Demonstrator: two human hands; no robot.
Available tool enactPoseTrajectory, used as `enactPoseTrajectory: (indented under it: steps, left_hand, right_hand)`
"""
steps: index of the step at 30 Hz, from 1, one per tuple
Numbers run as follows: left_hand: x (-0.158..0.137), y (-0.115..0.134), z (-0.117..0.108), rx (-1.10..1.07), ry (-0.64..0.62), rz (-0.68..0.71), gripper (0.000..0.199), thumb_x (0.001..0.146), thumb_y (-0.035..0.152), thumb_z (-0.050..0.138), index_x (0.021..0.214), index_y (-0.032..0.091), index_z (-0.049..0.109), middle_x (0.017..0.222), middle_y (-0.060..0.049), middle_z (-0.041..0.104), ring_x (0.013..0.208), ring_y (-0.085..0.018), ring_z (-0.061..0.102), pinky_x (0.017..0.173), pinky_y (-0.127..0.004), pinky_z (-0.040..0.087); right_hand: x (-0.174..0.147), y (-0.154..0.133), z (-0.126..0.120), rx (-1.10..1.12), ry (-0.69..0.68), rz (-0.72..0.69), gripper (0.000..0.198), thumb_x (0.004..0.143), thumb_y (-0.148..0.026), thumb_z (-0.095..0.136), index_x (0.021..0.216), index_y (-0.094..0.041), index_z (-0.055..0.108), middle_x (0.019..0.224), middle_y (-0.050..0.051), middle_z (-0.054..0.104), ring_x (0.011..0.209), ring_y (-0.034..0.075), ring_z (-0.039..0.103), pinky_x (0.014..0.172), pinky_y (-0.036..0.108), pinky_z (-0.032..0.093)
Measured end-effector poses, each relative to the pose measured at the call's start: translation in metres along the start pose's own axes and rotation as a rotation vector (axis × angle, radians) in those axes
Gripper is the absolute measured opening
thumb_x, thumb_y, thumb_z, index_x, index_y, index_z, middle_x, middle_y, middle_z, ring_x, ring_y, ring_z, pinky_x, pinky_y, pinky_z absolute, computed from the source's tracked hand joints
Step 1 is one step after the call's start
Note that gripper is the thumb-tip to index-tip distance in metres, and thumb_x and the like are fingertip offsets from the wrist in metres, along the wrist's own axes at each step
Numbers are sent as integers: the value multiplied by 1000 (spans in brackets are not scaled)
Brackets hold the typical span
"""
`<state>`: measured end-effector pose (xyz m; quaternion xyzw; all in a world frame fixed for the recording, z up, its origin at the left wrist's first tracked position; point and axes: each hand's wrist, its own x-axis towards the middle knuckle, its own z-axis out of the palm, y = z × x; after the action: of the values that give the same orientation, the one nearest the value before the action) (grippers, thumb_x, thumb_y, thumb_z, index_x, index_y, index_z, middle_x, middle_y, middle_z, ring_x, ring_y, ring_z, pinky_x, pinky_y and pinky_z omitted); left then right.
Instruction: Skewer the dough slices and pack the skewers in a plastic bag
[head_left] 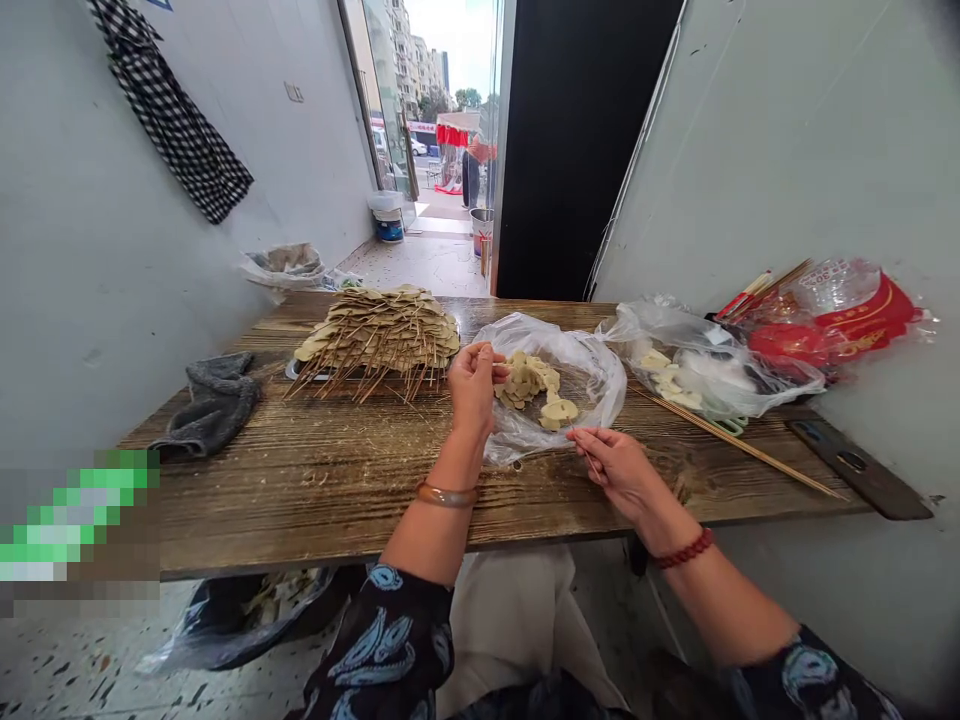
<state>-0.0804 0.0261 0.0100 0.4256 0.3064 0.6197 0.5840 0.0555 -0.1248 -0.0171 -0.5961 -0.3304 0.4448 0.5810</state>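
Observation:
My right hand (613, 463) pinches a thin wooden skewer (592, 462). At its far end sits a pale yellow, flat round slice (559, 410), over an open clear plastic bag (600, 400). My left hand (474, 378) is closed, thumb against fingers, at the bag's left edge; whatever is between its fingertips I cannot make out. Just right of it, a heap of similar pale slices (517, 382) lies in the bag. To the left, a large pile of skewered slices (386, 335) rests on a tray, stick ends toward me.
A dark grey cloth (214, 405) lies on the wooden table (360, 500) at left. At right are another plastic bag (697, 360), loose bamboo skewers (750, 450), red packaging (825, 330) and a phone (855, 465). A lined bin (247, 620) stands below the table's front edge.

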Motion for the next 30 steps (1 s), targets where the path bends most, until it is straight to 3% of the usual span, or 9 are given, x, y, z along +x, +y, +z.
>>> enactPoseTrajectory:
  steps: [4,8,13,18,24,30]
  left_hand:
    - [1,-1,0,14,2,26,29,76,41,65,89,16,56,71,2,63,48,-7,57,49,-19,45]
    - [0,-3,0,35,-8,27,29,76,39,65,90,16,57,71,1,63,49,-7,57,48,-19,44]
    - [-1,-5,1,45,-27,7,28,76,38,63,90,16,56,71,1,62,49,-6,57,48,-17,44]
    - [-1,-5,2,59,-34,3,28,75,38,64,90,16,57,70,1,62,49,-7,57,48,-17,44]
    - [-1,-7,1,69,-38,-5,26,76,36,64,90,15,57,70,1,63,49,-7,57,48,-19,44]
    - [-1,-7,1,91,-40,-20,27,75,37,63,91,15,57,71,1,63,49,-7,58,48,-19,44]
  right_hand:
    - [27,-3,16,-121,-44,-46,40,68,-54,66,78,-16,68,61,0,58,45,6,44,38,18,33]
    - [51,-9,20,-373,-129,-101,27,79,-38,58,83,-16,71,74,5,69,55,11,58,45,21,41]
    - [67,-14,2,-788,-117,-248,15,76,-19,59,80,-18,74,72,4,71,69,17,62,63,25,43]
    - [66,-10,-3,-1076,-103,-345,8,72,-19,64,73,-18,72,79,7,68,78,20,59,66,27,37]
    - [64,6,1,-1161,-51,-413,14,75,-29,66,84,-19,72,85,7,64,76,19,55,63,27,34]
    - [65,16,-10,-1048,-6,-473,10,78,-27,63,78,-18,68,71,2,63,64,14,54,60,25,38]
